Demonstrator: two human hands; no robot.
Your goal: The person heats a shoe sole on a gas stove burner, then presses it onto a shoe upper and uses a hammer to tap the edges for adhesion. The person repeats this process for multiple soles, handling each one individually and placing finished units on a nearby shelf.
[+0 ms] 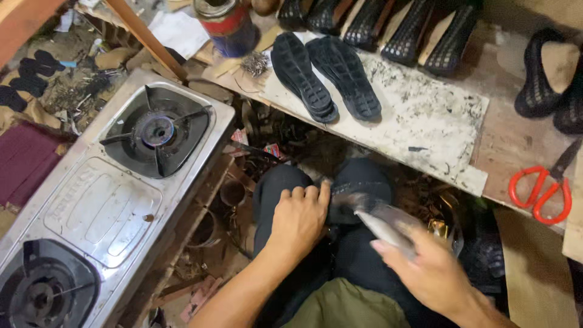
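My left hand (299,217) presses down on a dark piece (344,209) lying across my knees, fingers curled over its edge. My right hand (429,273) grips a metal tool (379,218), blurred by motion, with its tip against the same dark piece. Both hands sit low in the middle of the view, above my black trousers (358,255). What exactly the dark piece is stays unclear.
A steel two-burner gas stove (106,200) stands at the left. On the speckled board (425,121) lie two black shoe soles (325,76), with several black woven shoe uppers (401,24) behind. Red-handled scissors (543,191) lie at the right. A tin can (228,24) stands at the back.
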